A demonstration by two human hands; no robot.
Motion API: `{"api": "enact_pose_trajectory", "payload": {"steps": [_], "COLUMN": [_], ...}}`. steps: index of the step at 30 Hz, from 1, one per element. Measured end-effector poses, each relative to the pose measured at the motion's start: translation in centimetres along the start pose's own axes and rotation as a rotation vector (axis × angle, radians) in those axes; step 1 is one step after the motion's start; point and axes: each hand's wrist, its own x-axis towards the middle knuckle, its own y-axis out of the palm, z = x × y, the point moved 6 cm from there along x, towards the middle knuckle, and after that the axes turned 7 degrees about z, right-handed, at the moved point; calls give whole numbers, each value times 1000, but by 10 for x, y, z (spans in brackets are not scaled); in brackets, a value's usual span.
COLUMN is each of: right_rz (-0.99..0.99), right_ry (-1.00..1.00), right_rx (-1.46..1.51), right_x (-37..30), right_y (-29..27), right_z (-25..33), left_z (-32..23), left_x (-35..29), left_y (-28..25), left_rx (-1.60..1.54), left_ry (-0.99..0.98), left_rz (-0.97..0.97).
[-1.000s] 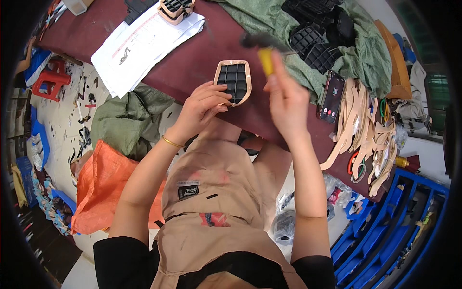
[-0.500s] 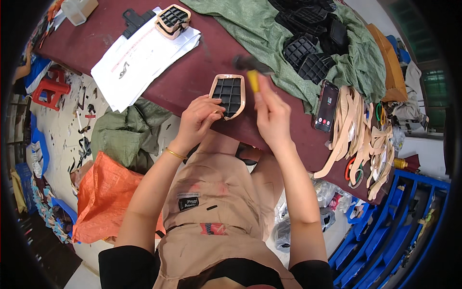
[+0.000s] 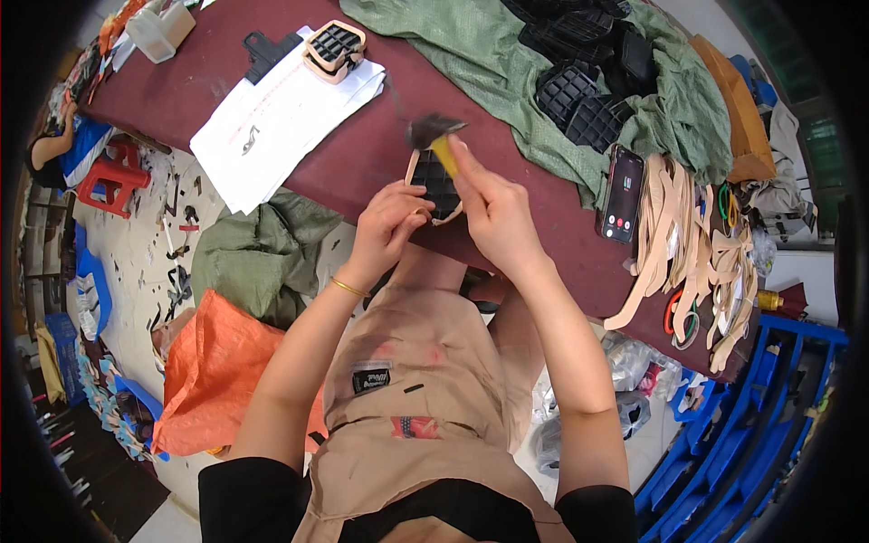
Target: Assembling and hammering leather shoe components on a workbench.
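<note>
A black gridded piece [image 3: 438, 192] with a beige strip around its edge lies at the near side of the table. My left hand [image 3: 387, 226] is closed at its left edge, thumb and fingers pinched on the rim. Gripped in my right hand [image 3: 496, 210] is a hammer [image 3: 436, 129] with a yellow handle and a dark head. The hammer head hangs just above the far end of the piece and, with my right hand, hides part of it.
Papers [image 3: 272, 136], a black clipboard clip [image 3: 269, 56] and stacked beige-edged pieces [image 3: 335, 50] lie at the far left. Black gridded parts [image 3: 593, 122] rest on a green woven sack [image 3: 489, 63]. To the right are a phone [image 3: 622, 195] and beige strips [image 3: 665, 244].
My right hand has swung the hammer leftward, from beside the piece to over its far end. My left hand stays on the rim. The whole view has shifted slightly.
</note>
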Motion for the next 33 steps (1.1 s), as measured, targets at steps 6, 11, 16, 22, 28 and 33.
{"api": "enact_pose_trajectory", "payload": {"steps": [6,11,16,22,28,33], "right_rz": [81,127,25,88,-85,-283], "right_ry": [73,204,268,192,339,204], "right_rx": [-317,-135,-24,-85,193,225], "right_x": [-7,-51,-62,-75,-105,-90], "right_y": [-32,-49,-44,-21,-31,-57], "right_z": [16,7,27,1,6,39], "left_z": [2,-1,-2,43,14,10], "left_x": [-4,0,-1,50,51,62], "left_y": [0,5,1,-44,-12,-36], "left_rx": [-5,51,84,49,29,83], "left_ry": [17,43,73,-483,-290,-245], "left_rz": [44,87,108,-36,61,-230]}}
